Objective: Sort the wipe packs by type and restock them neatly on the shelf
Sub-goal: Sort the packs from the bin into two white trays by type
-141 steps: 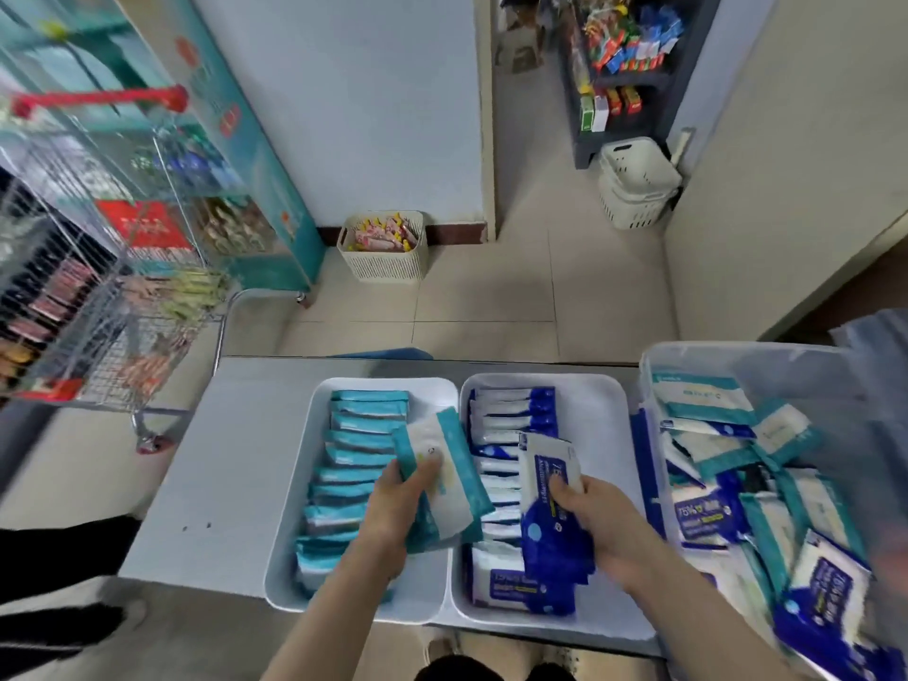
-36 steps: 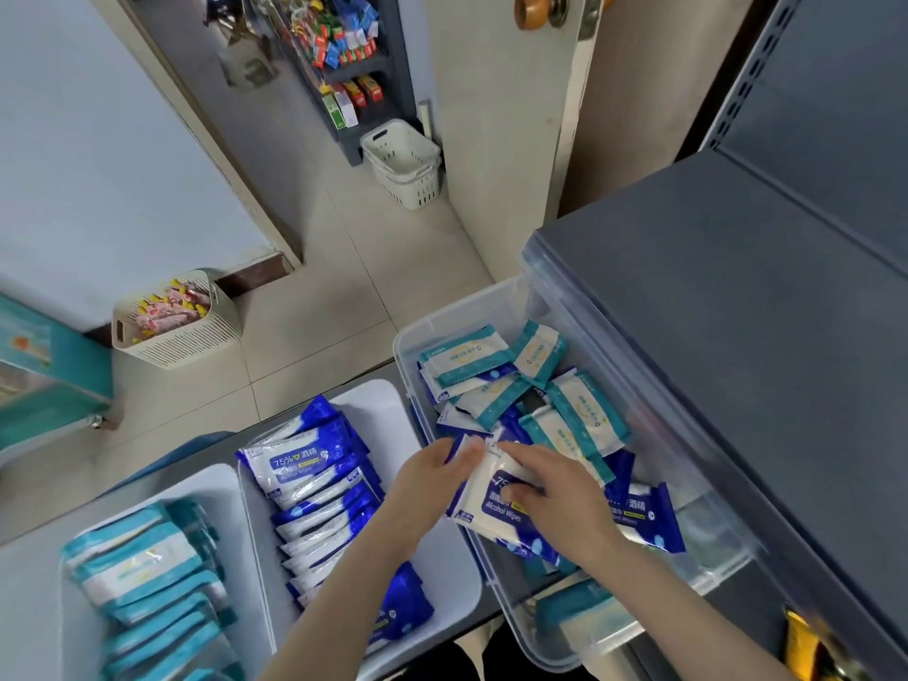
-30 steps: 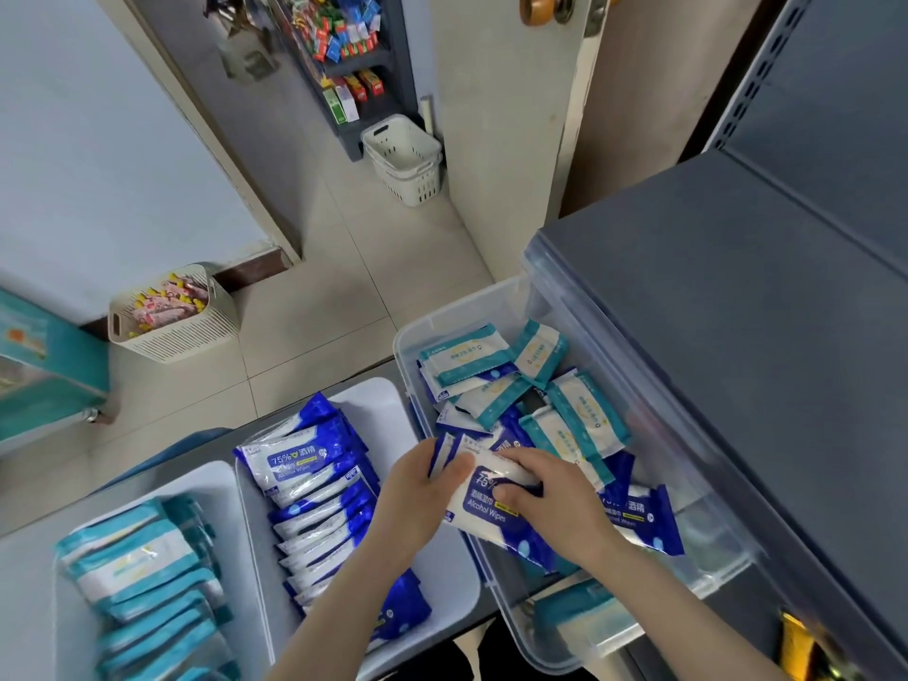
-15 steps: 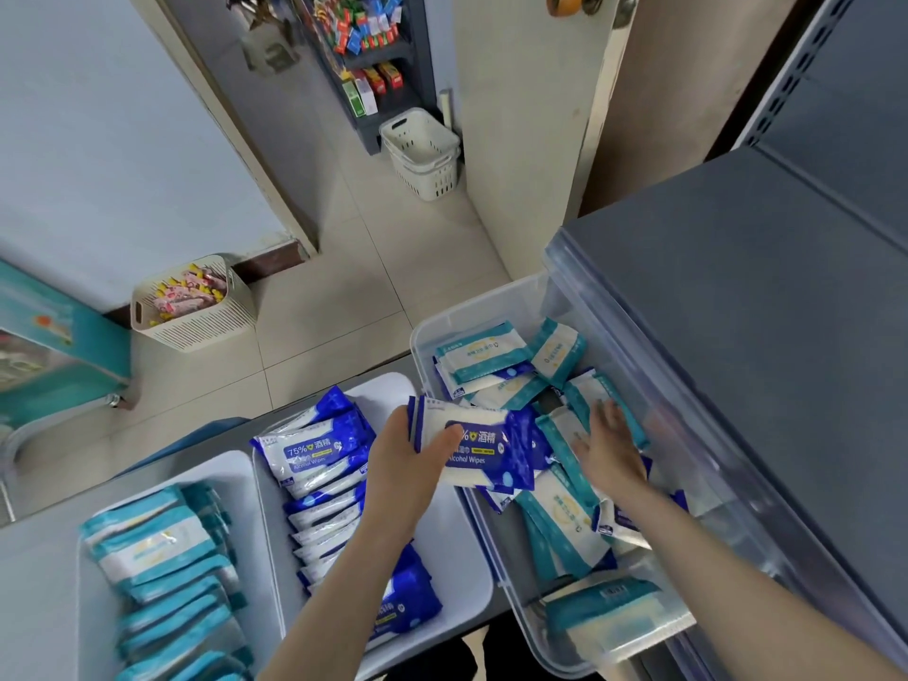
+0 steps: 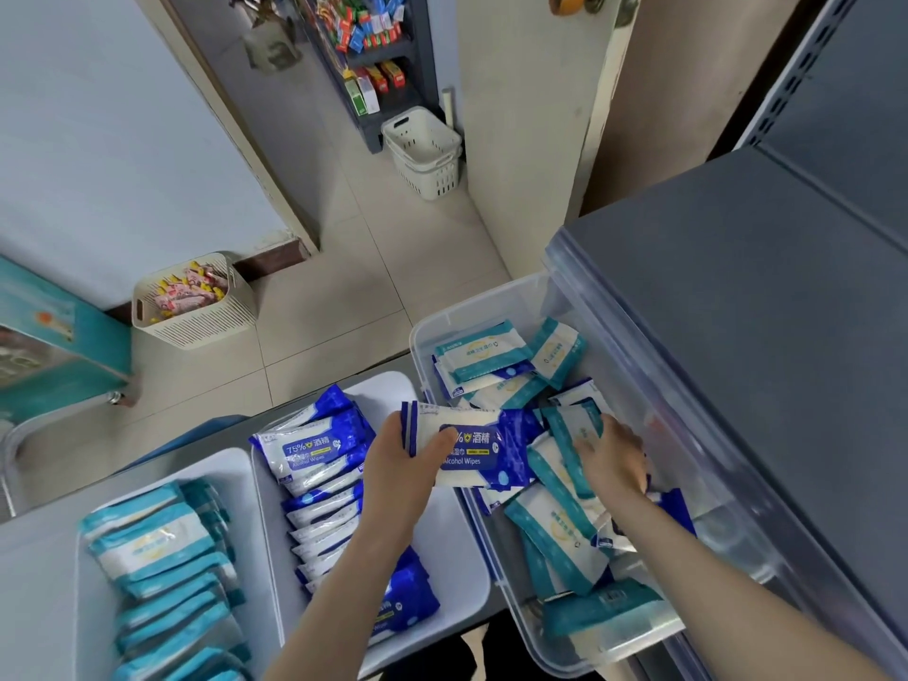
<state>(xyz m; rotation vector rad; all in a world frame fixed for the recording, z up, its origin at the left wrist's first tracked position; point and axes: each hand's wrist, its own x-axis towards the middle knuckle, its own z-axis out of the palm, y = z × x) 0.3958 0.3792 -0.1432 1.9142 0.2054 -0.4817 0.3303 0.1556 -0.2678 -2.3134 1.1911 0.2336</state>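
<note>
My left hand point(image 5: 400, 464) grips a blue alcohol wipe pack point(image 5: 479, 447) by its left end, holding it over the gap between the right tray and the clear plastic bin point(image 5: 422, 336). My right hand point(image 5: 614, 457) is down in the bin with its fingers closing on a teal wipe pack point(image 5: 572, 427) among mixed teal and blue packs. The right white tray point(image 5: 457, 538) holds a row of blue packs point(image 5: 319, 454). The left white tray point(image 5: 245, 484) holds a row of teal packs point(image 5: 157, 557).
A dark grey shelf point(image 5: 737, 336) overhangs the bin on the right. On the tiled floor stand a cream basket of snacks point(image 5: 196, 307) and stacked white baskets point(image 5: 425, 152) beside a far rack of goods point(image 5: 368, 46). A door point(image 5: 530, 140) stands behind the bin.
My left hand has kept hold of the blue pack and lifted it slightly left. My right hand let go of that pack and reached into the bin onto a teal pack.
</note>
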